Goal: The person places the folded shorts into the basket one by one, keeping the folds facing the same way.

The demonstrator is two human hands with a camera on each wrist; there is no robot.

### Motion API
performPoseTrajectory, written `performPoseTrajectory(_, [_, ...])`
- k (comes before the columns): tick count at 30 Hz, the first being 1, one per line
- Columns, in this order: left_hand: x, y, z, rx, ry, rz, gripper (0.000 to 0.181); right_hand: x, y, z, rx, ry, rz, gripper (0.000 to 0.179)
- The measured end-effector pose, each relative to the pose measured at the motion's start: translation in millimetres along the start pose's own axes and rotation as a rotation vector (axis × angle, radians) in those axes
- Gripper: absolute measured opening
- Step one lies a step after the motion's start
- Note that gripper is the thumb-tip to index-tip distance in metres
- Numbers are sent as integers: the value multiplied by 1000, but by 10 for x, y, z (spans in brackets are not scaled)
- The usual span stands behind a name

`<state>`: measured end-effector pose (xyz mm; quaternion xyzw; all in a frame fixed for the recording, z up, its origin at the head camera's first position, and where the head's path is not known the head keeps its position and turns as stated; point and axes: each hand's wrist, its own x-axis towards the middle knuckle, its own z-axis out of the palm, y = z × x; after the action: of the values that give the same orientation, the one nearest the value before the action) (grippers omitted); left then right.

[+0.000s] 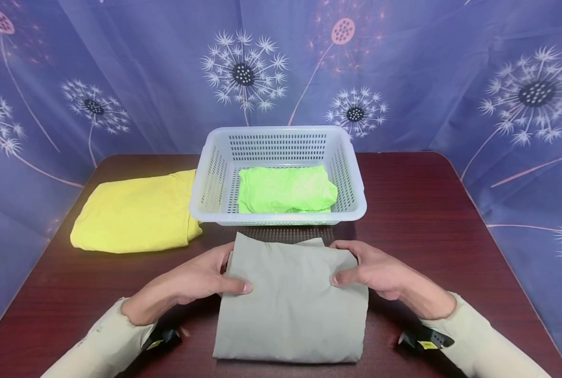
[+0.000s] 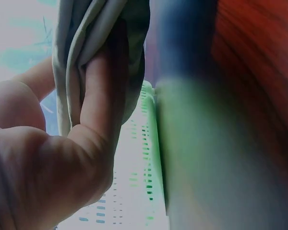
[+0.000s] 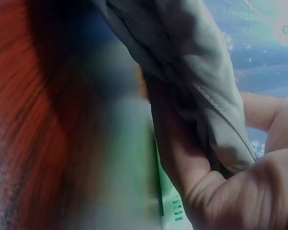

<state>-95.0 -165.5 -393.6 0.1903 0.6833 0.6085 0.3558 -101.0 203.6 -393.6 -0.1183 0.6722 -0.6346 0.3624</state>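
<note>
A folded grey cloth [image 1: 292, 304] is held up by its two sides in front of the basket. My left hand [image 1: 205, 275] grips its left edge, thumb on the near face and fingers behind. On the opposite edge my right hand [image 1: 375, 270] pinches it the same way. In the left wrist view, layers of the grey cloth [image 2: 93, 43] lie between thumb and fingers. A stitched seam shows on the grey cloth [image 3: 206, 81] in the right wrist view. Behind it, a white perforated plastic basket [image 1: 281, 217] contains a folded bright green cloth [image 1: 285, 190].
A folded yellow cloth [image 1: 134, 212] lies on the dark red wooden table [image 1: 418, 210], left of the basket and against its side. A blue curtain with dandelion prints [image 1: 167, 68] hangs behind the table and along both sides.
</note>
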Motion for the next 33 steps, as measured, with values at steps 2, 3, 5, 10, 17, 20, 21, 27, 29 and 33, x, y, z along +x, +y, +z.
performPoseTrajectory(2, [-10, 12, 0, 10, -5, 4, 54, -7, -3, 6, 4, 2, 5, 40])
performPoseTrajectory(3, [-15, 18, 1, 13, -7, 4, 54, -11, -7, 11, 6, 3, 7, 40])
performPoseTrajectory(5, [-23, 28, 3, 21, -10, 7, 54, -23, -15, 17, 8, 2, 7, 40])
performPoseTrajectory(10, [-49, 57, 3, 17, -22, 7, 54, -55, -43, 34, 17, -5, -7, 39])
performPoseTrajectory(17, [-78, 97, -1, 1, -34, 17, 54, -90, -74, 60, 24, -8, -12, 40])
performPoseTrajectory(20, [-88, 111, 0, -6, -38, 21, 54, -98, -88, 67, 20, -10, -13, 41])
performPoseTrajectory(21, [-92, 115, 1, -9, -39, 23, 54, -101, -93, 69, 18, -10, -14, 41])
performPoseTrajectory(27, [-113, 153, -1, -27, -48, 36, 53, -125, -144, 79, 27, -15, -27, 42])
performPoseTrajectory(29, [-115, 169, -6, -31, -55, 48, 53, -132, -165, 79, 36, -22, -31, 42])
performPoseTrajectory(33, [-111, 198, -21, -29, -62, 68, 53, -138, -201, 75, 37, -33, -45, 41])
